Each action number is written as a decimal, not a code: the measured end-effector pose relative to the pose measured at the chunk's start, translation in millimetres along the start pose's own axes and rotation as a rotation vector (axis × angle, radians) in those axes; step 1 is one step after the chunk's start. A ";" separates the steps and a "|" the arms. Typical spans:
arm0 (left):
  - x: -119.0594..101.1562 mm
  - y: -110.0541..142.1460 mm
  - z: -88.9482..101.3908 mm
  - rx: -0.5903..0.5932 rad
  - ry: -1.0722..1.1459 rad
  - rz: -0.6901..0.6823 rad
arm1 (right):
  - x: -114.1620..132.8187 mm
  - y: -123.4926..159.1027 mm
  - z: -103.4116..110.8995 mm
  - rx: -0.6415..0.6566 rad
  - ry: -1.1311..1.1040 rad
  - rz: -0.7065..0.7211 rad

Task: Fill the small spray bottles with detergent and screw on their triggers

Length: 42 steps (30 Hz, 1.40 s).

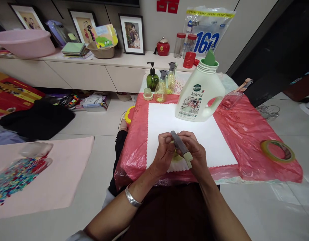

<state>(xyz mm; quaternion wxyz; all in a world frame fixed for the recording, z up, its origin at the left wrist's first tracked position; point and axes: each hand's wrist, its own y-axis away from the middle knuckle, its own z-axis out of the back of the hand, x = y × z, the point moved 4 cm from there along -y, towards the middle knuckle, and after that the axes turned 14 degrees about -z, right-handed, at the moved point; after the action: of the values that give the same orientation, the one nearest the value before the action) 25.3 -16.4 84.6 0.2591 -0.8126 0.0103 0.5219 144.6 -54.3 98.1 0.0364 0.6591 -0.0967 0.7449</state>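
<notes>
Both hands are close together over the white scalloped mat [162, 124], around a small spray bottle. Its grey spray head [180, 143] tilts up between my fingers, and the pale yellow-green nozzle points down to the right. Below it, a bit of the yellowish clear body shows between the palms. My left hand [165, 152] has its fingers curled on the near left side of the head. My right hand [196, 149] wraps the other side, with its fingertips partly hidden. A large pale-green detergent jug [201, 92] stands just beyond, a green piece in its mouth.
Two clear spray bottles [160, 90], a dark green pump bottle [152, 78] and a pale cap [147, 94] stand at the back left. Rightward are a pinkish spray bottle [231, 100] and a tape roll [277, 150] on the red plastic cover [249, 134].
</notes>
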 end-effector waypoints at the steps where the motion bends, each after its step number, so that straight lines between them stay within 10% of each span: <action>1: -0.2 0.0 0.7 0.012 0.010 0.011 | -2.1 1.6 -1.9 -0.021 -0.001 0.007; 6: 1.2 -0.2 4.3 0.027 0.057 0.015 | -6.4 4.3 -3.8 -0.081 -0.055 0.019; 14: -0.7 -3.0 1.2 0.037 0.014 0.002 | 15.1 -5.0 7.2 0.269 0.078 -0.017; 25: 1.8 -0.9 1.9 -0.008 0.012 0.045 | 3.0 -1.0 -2.7 -0.089 0.008 0.023; 32: -0.9 -0.5 0.6 -0.019 -0.013 0.049 | 11.8 -4.2 6.6 0.263 0.065 -0.025; 42: 2.9 0.7 -0.8 -0.002 0.027 0.068 | 5.3 0.2 -0.5 -0.077 0.013 -0.038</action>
<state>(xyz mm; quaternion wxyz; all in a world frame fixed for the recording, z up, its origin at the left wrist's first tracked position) 27.1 -16.6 82.2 0.2403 -0.8190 0.0407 0.5194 143.4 -54.8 103.3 0.0764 0.6541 -0.1127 0.7440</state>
